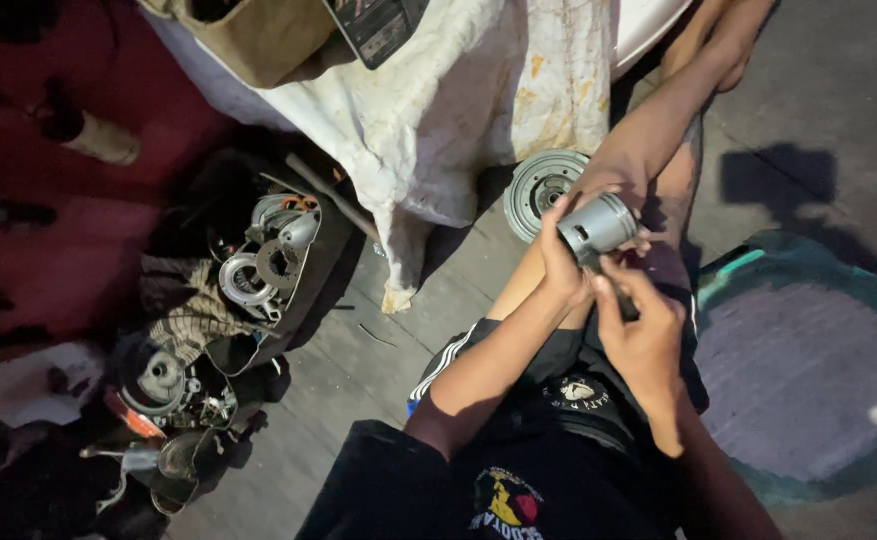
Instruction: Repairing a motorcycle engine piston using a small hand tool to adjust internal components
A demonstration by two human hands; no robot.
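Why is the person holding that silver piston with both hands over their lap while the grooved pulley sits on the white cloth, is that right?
Not quite. The head view shows the pulley lying on the grey floor beside the white cloth, not on it. The rest holds: the left hand and right hand both grip the silver piston over the lap.

The person sits on the concrete floor [439,290] with a grey metal piston [599,224] raised over the knee; the left hand [566,262] grips the piston from its left side, and the right hand [639,330] pinches a small dark tool [611,288] just below the piston. A round grooved pulley [537,190] lies on the floor just left of the piston; a stained white cloth [479,100] hangs further left; a dark tray of engine parts [259,270] sits well to the piston's left.
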